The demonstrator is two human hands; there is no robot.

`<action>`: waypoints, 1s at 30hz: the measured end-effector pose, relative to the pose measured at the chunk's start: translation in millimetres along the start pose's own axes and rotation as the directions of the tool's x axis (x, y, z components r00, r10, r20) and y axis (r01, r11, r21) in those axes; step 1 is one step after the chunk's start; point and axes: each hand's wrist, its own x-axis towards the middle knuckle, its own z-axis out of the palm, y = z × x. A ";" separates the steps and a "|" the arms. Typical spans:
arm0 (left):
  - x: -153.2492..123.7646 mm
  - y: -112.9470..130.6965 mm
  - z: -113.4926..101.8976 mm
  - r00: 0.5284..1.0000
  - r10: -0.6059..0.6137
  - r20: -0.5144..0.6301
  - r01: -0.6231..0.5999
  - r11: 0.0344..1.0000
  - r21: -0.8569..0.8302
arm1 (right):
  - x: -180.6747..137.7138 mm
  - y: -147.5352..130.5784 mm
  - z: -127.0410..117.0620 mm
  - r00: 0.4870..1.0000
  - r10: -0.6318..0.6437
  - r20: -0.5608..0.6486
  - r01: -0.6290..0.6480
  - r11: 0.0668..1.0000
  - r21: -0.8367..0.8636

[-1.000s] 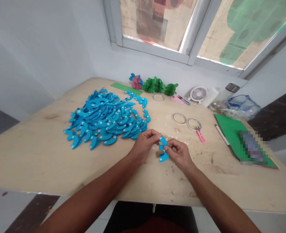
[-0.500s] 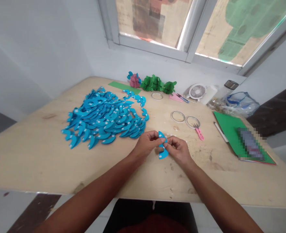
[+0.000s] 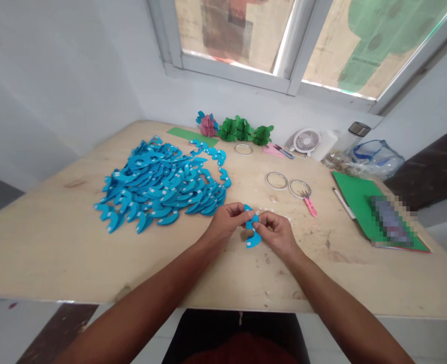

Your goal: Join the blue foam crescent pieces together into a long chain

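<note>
Between my two hands is a curved blue paper piece [image 3: 252, 239] with small white squares on it. My left hand [image 3: 229, 221] pinches its upper left side with thumb and fingers. From the other side my right hand [image 3: 275, 228] grips the middle of it, the thumb pressed on its face. My fingertips hide part of the piece. To the left of my hands lies a large heap of similar blue paper pieces [image 3: 166, 182], many bearing white squares. A few small white scraps [image 3: 270, 210] rest on the table just beyond my right hand.
Rolls of tape [image 3: 277, 180] and pink-handled scissors [image 3: 309, 204] lie beyond my right hand. Green paper figures [image 3: 242, 129], a pink and blue one [image 3: 208, 125] and a small fan [image 3: 306, 140] stand by the wall. Green sheets [image 3: 359, 202] and a pen [image 3: 343, 203] lie right.
Both hands stay on the blue paper piece, with only slight finger movement. The whole view has shifted a little.
</note>
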 end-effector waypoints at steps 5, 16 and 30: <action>0.5 -1.1 0.3 1.000 0.008 -0.022 -0.009 1.000 -0.013 | 0.7 1.8 0.7 0.999 0.023 0.028 -0.024 0.998 0.054; 0.8 0.9 -0.7 0.998 -0.018 -0.066 0.017 1.000 -0.021 | -0.2 -1.4 -2.3 0.990 0.073 0.123 -0.088 0.988 0.126; 3.2 -0.1 -2.4 0.996 -0.061 0.058 0.055 0.994 0.098 | 4.1 3.8 -4.0 0.990 0.127 0.058 -0.136 0.972 0.189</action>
